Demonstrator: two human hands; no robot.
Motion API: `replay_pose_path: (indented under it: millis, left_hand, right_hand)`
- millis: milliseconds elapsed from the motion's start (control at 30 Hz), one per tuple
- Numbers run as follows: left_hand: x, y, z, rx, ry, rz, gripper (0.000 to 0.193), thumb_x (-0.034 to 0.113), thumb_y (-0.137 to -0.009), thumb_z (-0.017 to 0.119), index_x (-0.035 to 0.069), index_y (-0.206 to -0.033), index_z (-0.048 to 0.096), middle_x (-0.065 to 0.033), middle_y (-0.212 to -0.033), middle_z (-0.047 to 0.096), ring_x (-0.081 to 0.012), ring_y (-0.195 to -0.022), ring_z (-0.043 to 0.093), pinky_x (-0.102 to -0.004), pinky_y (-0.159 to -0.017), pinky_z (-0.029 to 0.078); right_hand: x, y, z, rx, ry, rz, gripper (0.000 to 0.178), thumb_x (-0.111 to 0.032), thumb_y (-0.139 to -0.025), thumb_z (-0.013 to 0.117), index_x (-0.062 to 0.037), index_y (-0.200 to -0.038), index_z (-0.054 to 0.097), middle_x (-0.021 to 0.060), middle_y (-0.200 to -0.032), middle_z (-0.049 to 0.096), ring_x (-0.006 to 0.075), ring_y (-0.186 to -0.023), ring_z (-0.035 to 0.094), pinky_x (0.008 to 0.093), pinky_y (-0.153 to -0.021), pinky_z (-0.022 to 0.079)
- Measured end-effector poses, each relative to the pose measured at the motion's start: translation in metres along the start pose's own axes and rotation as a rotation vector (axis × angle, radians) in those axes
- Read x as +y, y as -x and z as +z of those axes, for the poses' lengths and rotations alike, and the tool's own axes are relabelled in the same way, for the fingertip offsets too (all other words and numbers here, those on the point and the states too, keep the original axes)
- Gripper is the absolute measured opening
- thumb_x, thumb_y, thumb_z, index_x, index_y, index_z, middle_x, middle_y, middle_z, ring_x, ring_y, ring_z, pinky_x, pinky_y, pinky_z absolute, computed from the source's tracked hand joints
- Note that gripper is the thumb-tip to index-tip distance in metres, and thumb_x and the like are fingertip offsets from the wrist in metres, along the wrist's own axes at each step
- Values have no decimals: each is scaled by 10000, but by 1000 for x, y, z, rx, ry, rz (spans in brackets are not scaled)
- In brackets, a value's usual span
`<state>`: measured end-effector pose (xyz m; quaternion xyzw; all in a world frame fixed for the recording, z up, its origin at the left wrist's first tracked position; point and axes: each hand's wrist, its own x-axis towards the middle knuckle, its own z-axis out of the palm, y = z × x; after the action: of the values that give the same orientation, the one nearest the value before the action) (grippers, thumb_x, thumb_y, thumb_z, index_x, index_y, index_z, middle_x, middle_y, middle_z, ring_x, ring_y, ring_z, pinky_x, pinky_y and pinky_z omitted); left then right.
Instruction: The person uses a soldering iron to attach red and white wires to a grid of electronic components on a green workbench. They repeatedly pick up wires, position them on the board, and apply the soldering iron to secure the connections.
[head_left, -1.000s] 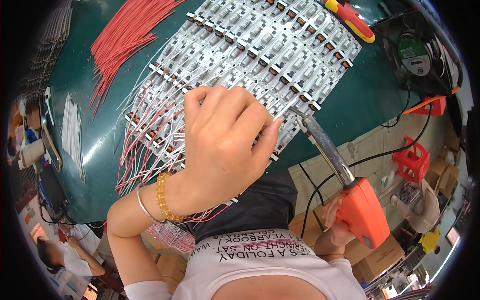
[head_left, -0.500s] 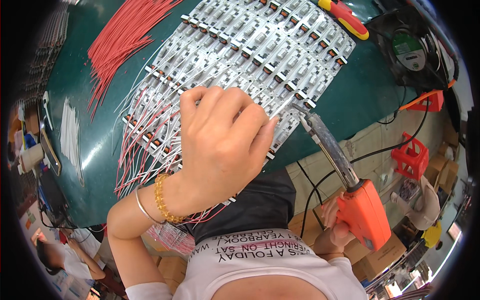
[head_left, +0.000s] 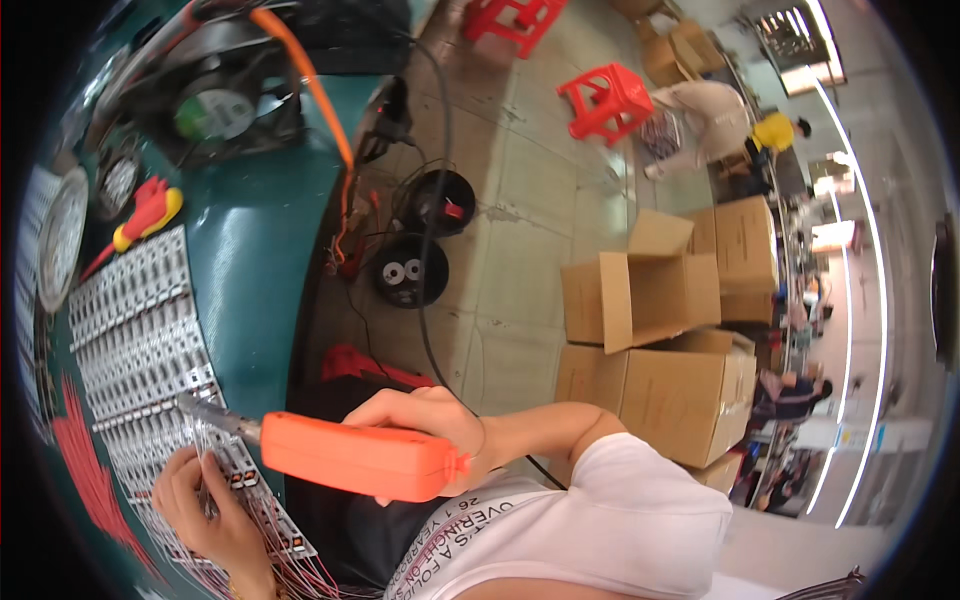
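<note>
1. Right hand point(head_left: 440, 425) wraps the gun point(head_left: 345, 457), fingers closed round its smooth orange body; this grip probably keeps the metal barrel aimed, its tip point(head_left: 190, 403) over the boards point(head_left: 150, 320).
2. Left hand point(head_left: 205, 505) lies over the boards near the tip, fingers bent; whether it pinches anything I cannot tell; resting there likely steadies it.
3. Boards lie flat on the glossy green table point(head_left: 245, 300), presumably for reach; pale, rigid-looking, studded in rows.
4. Thin, flexible wires point(head_left: 270, 525) trail from the boards' near end; a straight red bundle point(head_left: 85, 465) lies beside them, seemingly handy.
5. Beyond sit a red-and-yellow handle point(head_left: 150, 215) and a black fan point(head_left: 215, 115), square-framed, round-hubbed.
</note>
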<state>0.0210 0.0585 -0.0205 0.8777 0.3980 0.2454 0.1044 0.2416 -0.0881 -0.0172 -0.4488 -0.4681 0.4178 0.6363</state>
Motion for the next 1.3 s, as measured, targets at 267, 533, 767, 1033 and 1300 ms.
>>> replay_pose_path:
  millis: [267,533,767,1033,1300]
  left_hand:
    - [-3,3,-10,-21,-21,-1,37,-2,-891,612,-25,-873,590,-139,-913,638,-273,-845,560,-373,-786,406]
    - [-25,27,-30,99,128,-79,20,-72,-855,607,-67,-874,605,-130,-889,628,-255,-828,558,-398,-792,422]
    - [11,-3,-46,79,118,-169,101,-53,-755,711,23,-817,687,-74,-766,682,-208,-662,589,-380,-885,417]
    - [20,8,-29,-12,236,-256,91,44,-757,732,48,-744,642,-26,-682,582,-190,-666,498,-322,-767,349]
    - [26,15,-10,90,138,-142,151,21,-730,744,66,-730,601,-29,-686,539,-232,-670,487,-370,-747,339]
  right_hand:
    - [-3,11,6,59,94,-80,476,-63,-773,765,78,-1155,518,103,-864,708,168,-724,705,254,-648,540]
    - [-3,5,-11,25,156,61,516,-164,-758,809,-20,-1166,527,97,-952,698,197,-820,701,297,-721,545]
    - [13,66,-46,-8,277,374,427,-238,-739,736,-67,-1111,617,22,-847,649,144,-737,639,297,-687,529]
    - [-11,52,-9,9,212,314,868,-692,-794,579,39,-1251,478,-45,-513,438,96,-427,429,272,-477,412]
    - [-13,56,-18,-78,489,337,562,-549,-917,476,-100,-579,488,5,-533,503,199,-480,511,309,-486,423]
